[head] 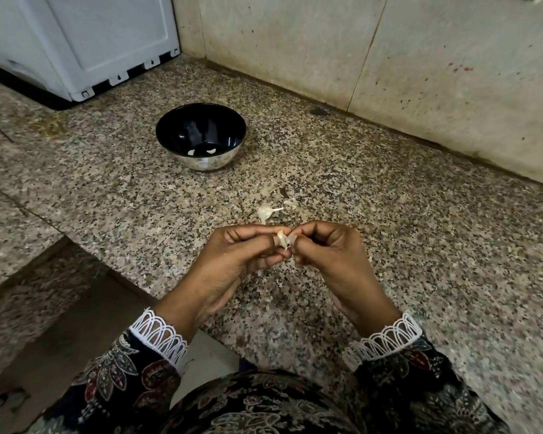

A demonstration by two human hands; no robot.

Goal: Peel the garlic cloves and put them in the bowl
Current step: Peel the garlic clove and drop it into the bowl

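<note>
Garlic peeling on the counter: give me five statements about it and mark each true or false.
1. Both hands hold one garlic clove between them. True: the left hand and right hand pinch it together.
2. The bowl is empty. False: at least two pale cloves lie inside.
3. The bowl stands beyond the hands, nearer the wall. True.
4. Garlic skin lies inside the bowl. False: it lies on the granite counter, between hands and bowl.
5. The bowl sits on top of the white appliance. False: it stands on the counter.
</note>
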